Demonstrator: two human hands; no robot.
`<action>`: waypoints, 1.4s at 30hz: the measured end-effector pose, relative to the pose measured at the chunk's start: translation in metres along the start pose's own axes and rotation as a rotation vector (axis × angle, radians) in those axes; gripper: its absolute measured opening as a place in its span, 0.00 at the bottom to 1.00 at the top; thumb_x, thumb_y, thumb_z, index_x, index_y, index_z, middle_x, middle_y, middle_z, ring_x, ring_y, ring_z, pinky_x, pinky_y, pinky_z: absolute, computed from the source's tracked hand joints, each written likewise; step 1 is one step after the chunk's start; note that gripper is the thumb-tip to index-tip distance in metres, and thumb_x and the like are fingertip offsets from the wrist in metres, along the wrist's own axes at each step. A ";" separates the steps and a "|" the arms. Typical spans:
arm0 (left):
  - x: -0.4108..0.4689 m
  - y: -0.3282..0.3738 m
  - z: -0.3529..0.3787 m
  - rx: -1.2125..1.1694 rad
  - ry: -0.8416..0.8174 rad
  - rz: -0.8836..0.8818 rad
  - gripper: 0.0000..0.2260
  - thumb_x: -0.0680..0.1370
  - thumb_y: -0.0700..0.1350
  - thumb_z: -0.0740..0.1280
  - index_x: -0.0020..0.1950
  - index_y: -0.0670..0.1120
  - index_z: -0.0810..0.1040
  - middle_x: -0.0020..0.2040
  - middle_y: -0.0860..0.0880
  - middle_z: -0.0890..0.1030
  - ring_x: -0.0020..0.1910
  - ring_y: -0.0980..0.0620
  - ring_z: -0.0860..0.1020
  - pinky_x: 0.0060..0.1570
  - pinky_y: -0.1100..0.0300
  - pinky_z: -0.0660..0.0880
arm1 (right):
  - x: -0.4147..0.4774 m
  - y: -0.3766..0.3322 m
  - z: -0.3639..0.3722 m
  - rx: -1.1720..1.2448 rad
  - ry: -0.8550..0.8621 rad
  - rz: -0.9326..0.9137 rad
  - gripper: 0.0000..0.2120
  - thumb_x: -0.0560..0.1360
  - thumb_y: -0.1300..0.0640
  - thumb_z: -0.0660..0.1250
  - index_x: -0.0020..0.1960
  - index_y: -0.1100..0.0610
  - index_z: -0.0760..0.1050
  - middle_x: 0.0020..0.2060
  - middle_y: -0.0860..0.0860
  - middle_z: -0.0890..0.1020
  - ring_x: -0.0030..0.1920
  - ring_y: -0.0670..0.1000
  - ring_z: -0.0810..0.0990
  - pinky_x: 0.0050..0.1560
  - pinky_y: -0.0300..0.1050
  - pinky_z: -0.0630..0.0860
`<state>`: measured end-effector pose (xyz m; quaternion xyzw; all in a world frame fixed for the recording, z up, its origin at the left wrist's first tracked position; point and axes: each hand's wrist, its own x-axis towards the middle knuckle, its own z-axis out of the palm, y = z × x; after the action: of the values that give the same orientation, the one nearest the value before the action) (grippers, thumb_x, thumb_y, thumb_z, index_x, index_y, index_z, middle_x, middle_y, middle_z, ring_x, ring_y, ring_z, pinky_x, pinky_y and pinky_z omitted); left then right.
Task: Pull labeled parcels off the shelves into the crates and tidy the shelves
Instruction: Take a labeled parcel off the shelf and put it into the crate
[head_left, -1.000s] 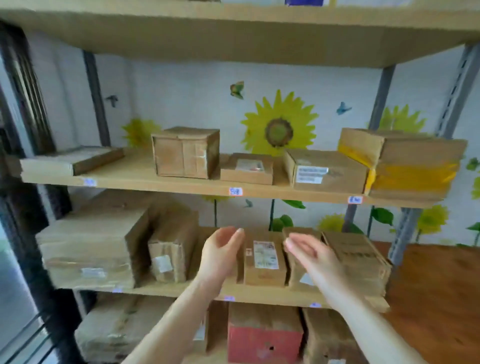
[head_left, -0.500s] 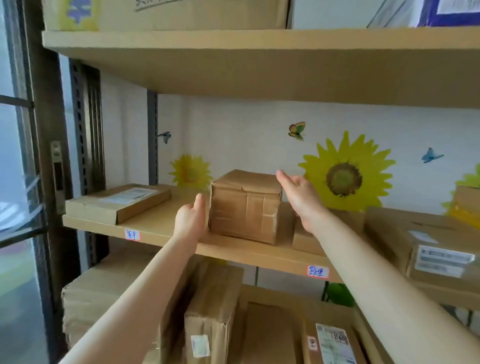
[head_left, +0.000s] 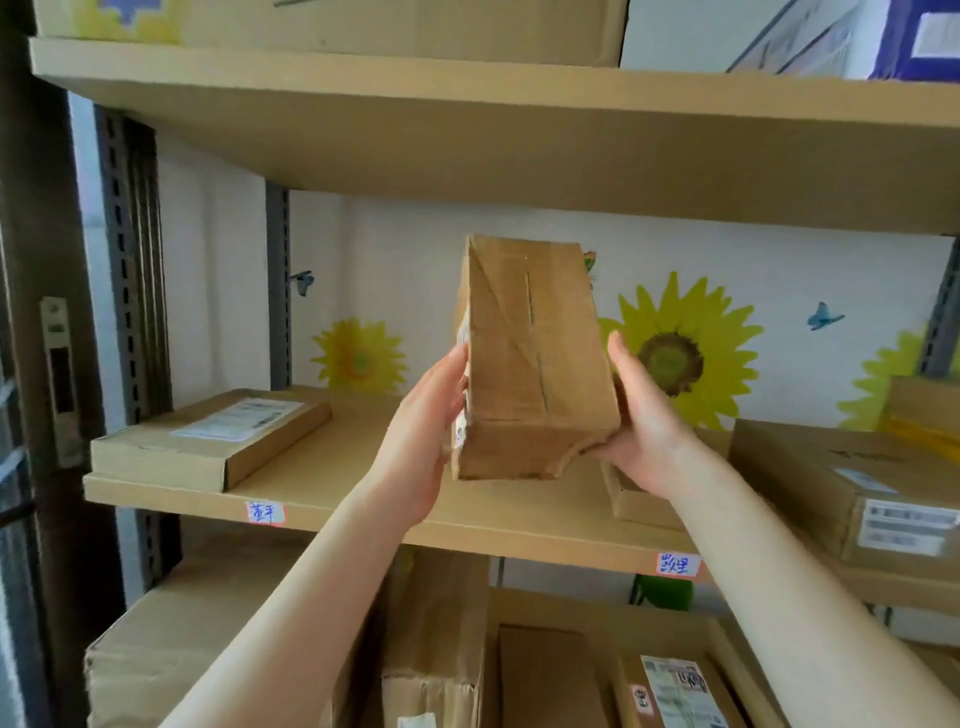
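**Aloft, a taped parcel (head_left: 530, 358) between two hands**

The brown cardboard box, wrapped in glossy clear tape and dented at its lower corner, hangs tilted on end at mid-frame, clear of the middle shelf (head_left: 363, 499). A white label strip on its 9 o'clock face is unreadable. The left hand (head_left: 421, 436) clasps that face. The right hand (head_left: 644, 415) cups the 4 o'clock corner, thumb up the side. At 8 o'clock a flat carton (head_left: 208, 447) carries a blurred printed label. Handwritten tags (head_left: 266, 513) in blue ink mark the shelf edge at 7 and 5 o'clock. A sunflower decal (head_left: 675, 353) shows at 3 o'clock.
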<state>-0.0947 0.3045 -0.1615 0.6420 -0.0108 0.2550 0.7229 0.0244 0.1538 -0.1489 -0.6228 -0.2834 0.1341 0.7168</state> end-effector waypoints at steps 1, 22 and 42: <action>-0.001 0.000 -0.002 0.043 -0.022 0.050 0.15 0.76 0.58 0.62 0.63 0.62 0.74 0.65 0.58 0.75 0.65 0.60 0.71 0.65 0.57 0.66 | -0.003 -0.003 0.000 0.087 -0.044 0.015 0.29 0.69 0.30 0.57 0.62 0.45 0.75 0.56 0.48 0.82 0.57 0.51 0.80 0.55 0.53 0.75; -0.003 0.004 -0.036 0.054 0.149 0.032 0.14 0.73 0.47 0.69 0.56 0.46 0.71 0.49 0.50 0.79 0.47 0.53 0.78 0.45 0.57 0.76 | -0.016 0.023 0.032 -0.266 0.513 -0.188 0.12 0.76 0.57 0.60 0.39 0.48 0.79 0.46 0.54 0.83 0.51 0.57 0.81 0.55 0.52 0.76; 0.014 -0.032 -0.047 0.371 0.361 0.176 0.23 0.77 0.55 0.62 0.69 0.46 0.67 0.67 0.47 0.72 0.66 0.48 0.70 0.64 0.58 0.65 | 0.003 0.038 0.054 -0.099 0.368 0.164 0.19 0.80 0.48 0.53 0.58 0.57 0.76 0.59 0.54 0.79 0.55 0.50 0.80 0.58 0.49 0.76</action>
<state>-0.0845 0.3519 -0.1943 0.7041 0.1096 0.4248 0.5583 0.0019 0.2068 -0.1816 -0.6921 -0.1023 0.0617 0.7119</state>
